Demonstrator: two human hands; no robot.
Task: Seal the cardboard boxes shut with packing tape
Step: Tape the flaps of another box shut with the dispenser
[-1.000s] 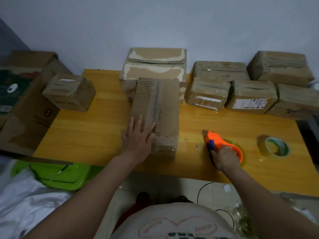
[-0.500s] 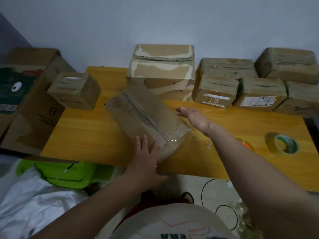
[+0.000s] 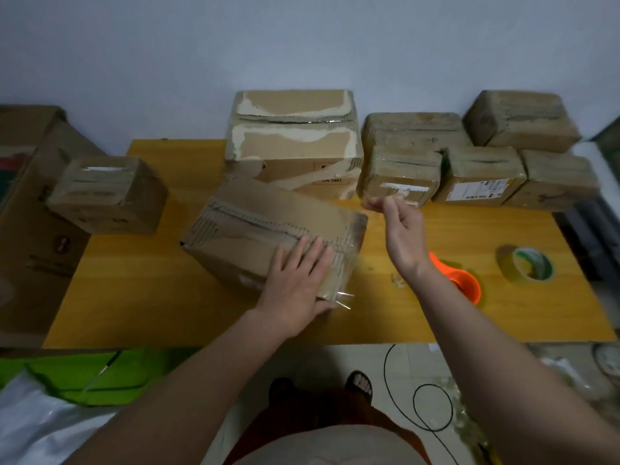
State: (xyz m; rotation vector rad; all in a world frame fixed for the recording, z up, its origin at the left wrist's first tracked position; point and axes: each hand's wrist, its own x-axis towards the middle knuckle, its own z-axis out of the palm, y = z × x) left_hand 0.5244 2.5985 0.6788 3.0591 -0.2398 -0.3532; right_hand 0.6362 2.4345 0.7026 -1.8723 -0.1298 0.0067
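Observation:
A long cardboard box (image 3: 255,223) with torn, tape-covered faces lies at an angle in the middle of the yellow table (image 3: 134,297). My left hand (image 3: 298,283) presses flat on its near right end, fingers straight. My right hand (image 3: 399,229) hovers beside the box's far right corner. Its fingers are loosely curled and its fingertips are close together, with nothing seen between them. An orange tape dispenser (image 3: 463,283) lies on the table behind my right wrist. A loose tape roll (image 3: 530,266) sits further right.
A large box (image 3: 292,142) stands against the wall at the back. Several taped boxes (image 3: 479,176) crowd the back right. A small box (image 3: 107,196) sits at the left beside a big open carton (image 3: 30,209). A green bin (image 3: 84,374) and a black cable (image 3: 429,407) lie on the floor.
My right hand let go of the orange dispenser and rose to the box's far right corner. The box was turned from lengthwise to slanting across the table under my left hand.

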